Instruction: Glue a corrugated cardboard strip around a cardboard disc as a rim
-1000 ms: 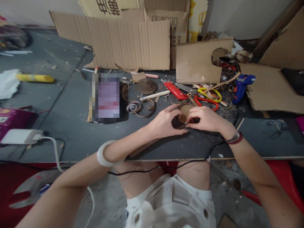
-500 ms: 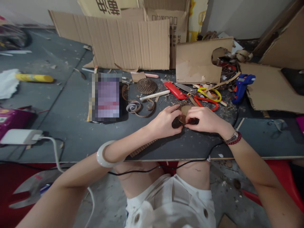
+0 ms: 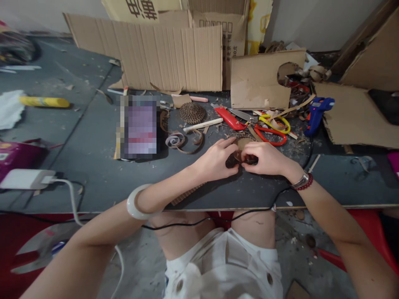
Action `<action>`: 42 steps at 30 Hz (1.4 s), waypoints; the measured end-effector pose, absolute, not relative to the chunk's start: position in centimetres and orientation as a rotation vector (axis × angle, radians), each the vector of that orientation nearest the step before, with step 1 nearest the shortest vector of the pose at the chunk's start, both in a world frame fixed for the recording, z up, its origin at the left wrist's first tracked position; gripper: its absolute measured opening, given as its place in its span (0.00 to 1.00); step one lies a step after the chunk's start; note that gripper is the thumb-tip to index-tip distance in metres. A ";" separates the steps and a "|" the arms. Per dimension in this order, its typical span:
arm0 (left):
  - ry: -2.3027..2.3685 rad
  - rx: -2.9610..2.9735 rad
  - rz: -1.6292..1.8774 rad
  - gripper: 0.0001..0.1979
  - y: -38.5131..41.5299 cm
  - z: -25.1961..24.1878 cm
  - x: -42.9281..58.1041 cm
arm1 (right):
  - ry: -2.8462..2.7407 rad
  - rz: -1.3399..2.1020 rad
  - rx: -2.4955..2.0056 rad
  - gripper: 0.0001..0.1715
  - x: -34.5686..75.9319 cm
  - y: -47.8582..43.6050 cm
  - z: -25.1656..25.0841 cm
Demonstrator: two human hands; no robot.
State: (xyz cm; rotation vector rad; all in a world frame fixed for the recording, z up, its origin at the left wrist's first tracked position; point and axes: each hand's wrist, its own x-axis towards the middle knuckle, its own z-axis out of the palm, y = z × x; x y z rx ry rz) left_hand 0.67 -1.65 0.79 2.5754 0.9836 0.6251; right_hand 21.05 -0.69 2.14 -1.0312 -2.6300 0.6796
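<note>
A round brown cardboard piece (image 3: 245, 143) rests low over the table between my two hands. My left hand (image 3: 216, 160) curls its fingers around the piece's left side, thumb near its front edge. Pinched at the front right rim is my right hand (image 3: 266, 158), its fingertips close to my left thumb. The fingers and palms cover much of the piece, and its underside cannot be seen. Under my left forearm, a corrugated cardboard strip (image 3: 188, 194) lies partly hidden.
Beyond my hands lie a red utility knife (image 3: 230, 118), scissors (image 3: 272, 135) with yellow and orange handles, a white pen (image 3: 203, 125) and a coiled cardboard dome (image 3: 192, 113). A blue glue gun (image 3: 318, 116) stands at right. A black cord (image 3: 199, 224) crosses the table's front edge.
My right hand has shifted slightly left along the front rim of the cardboard piece, its fingers bending more. My left hand stays nearly still.
</note>
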 end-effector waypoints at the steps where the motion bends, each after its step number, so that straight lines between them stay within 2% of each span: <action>1: 0.979 2.579 0.624 0.11 -1.6 0.8 0.7 | -2.627 0.675 -1.034 0.01 21.0 -0.7 2.1; 15: 0.950 2.658 0.623 0.07 -1.7 0.9 0.5 | -2.587 0.546 -0.938 0.02 21.1 -0.7 1.9; 20: 0.973 2.573 0.609 0.08 -1.4 0.7 0.4 | -2.511 0.348 -0.814 0.03 21.1 -0.5 1.9; 25: 1.016 2.340 0.803 0.07 -1.3 1.1 0.3 | -2.347 0.077 -0.812 0.03 21.3 -0.5 2.1; 28: 1.053 2.112 0.893 0.07 -1.2 1.4 0.4 | -2.135 -0.055 -0.944 0.09 21.9 -0.1 2.5; 31: 1.034 1.859 0.963 0.07 -0.9 1.3 0.4 | -2.000 -0.108 -1.113 0.09 22.7 0.7 2.4; 37: 0.984 1.414 0.995 0.07 -0.1 1.1 0.4 | -2.167 0.074 -1.414 0.13 23.6 2.1 0.9; 42: 0.924 1.294 0.975 0.09 0.2 1.2 0.4 | -2.179 -0.073 -1.598 0.21 24.1 2.2 0.2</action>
